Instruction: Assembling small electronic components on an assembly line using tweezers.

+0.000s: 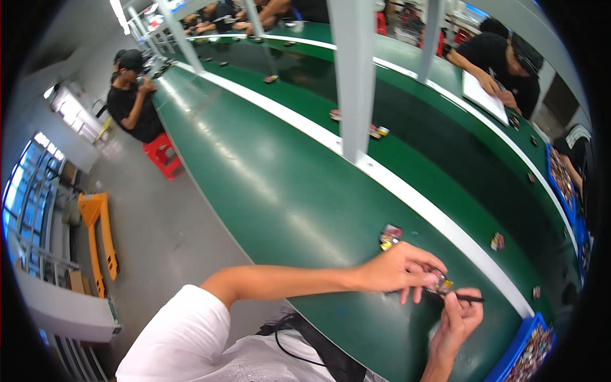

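Left of the blue bin (514,351), right hand (457,315) has its grip clamped on a black pen-like tool (471,298), left hand (404,268) pinches a small shiny component (439,282); step looks like tool work on it, next move probably wants steady fingers. Farther up-left from bin: second component (390,236) on green worktop (286,197), then grey post (354,83), clear of both hands.

Premises: factory workshop, assembly-line layout. I stand by a long green bench (273,184); beyond it lies a belt (445,140) dotted with small parts (498,241). One worker (130,108) sits at the bench's left edge, a second worker (525,92) across from it. A blue bin (507,367) is at its right end, a pallet truck (95,202) to its left.
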The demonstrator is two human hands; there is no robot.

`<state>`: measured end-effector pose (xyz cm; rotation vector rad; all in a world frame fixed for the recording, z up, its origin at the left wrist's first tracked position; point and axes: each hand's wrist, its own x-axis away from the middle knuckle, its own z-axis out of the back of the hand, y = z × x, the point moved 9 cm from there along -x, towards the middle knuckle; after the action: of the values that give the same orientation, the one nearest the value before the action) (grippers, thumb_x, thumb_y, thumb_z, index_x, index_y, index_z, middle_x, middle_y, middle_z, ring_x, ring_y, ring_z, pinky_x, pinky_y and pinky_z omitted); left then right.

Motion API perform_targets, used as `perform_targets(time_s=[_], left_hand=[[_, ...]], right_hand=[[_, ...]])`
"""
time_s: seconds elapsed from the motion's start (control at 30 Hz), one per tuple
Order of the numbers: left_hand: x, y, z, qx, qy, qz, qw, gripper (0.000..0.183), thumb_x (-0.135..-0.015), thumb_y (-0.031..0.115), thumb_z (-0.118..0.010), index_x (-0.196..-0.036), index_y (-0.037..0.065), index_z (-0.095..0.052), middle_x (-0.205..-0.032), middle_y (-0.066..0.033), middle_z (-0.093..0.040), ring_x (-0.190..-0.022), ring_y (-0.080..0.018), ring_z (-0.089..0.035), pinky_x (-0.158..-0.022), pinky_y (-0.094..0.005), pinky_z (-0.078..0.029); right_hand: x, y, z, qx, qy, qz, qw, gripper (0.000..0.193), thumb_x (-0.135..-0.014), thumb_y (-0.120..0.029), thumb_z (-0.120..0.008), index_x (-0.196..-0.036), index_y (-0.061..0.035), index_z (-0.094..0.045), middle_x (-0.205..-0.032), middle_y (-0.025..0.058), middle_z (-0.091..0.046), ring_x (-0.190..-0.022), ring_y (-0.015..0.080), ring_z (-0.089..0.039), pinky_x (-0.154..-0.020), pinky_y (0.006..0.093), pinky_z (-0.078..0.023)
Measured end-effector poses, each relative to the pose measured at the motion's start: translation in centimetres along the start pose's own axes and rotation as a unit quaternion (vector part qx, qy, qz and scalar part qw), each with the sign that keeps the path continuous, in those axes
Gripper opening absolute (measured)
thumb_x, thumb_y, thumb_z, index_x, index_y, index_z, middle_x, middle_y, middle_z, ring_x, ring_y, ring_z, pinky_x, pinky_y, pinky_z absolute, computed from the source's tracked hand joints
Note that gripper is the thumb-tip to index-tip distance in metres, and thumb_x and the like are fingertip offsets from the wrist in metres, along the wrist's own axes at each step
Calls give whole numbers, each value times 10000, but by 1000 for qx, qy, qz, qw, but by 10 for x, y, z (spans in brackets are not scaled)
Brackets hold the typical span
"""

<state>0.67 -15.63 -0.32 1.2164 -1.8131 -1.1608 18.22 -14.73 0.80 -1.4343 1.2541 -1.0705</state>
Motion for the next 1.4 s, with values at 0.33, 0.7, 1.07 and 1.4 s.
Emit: perform_targets(time_s=[0.33,0.7,1.07,1.4], left_hand=[[2,-2,4,-38,17,33,999,322,-1012,65,-591,-1311,-53,-623,-1068,-160,-708,-765,-203,-735,-547,-262,-593],[-3,-7,-3,-47,38,13,998,322,-1022,86,-591,-1300,-75,-615,-1038,-174,-709,-757,-227,-739,-543,-274,-608],[-7,-6,-13,-52,46,-4,998,317,-1022,90,-570,-1264,-107,-623,-1000,-216,-714,-719,-243,-737,-522,-294,-610],[-11,-14,-21,-29,42,14,999,304,-1030,103,-560,-1248,-95,-637,-971,-207,-716,-700,-236,-733,-517,-290,-601]], right_hand=[[-6,5,-4,-32,-38,6,999,197,-844,70,-775,-984,16,-647,-834,42,-676,-667,22,-554,-566,177,-402],[1,-6,9,40,-26,118,992,157,-823,29,-820,-907,14,-688,-735,11,-671,-506,-17,-444,-450,176,-303],[12,-21,12,167,-31,223,960,198,-763,35,-857,-868,4,-693,-848,130,-754,-549,24,-505,-508,183,-370],[9,-19,24,155,-35,194,968,198,-764,22,-861,-861,4,-689,-835,119,-750,-532,20,-484,-500,189,-354]])
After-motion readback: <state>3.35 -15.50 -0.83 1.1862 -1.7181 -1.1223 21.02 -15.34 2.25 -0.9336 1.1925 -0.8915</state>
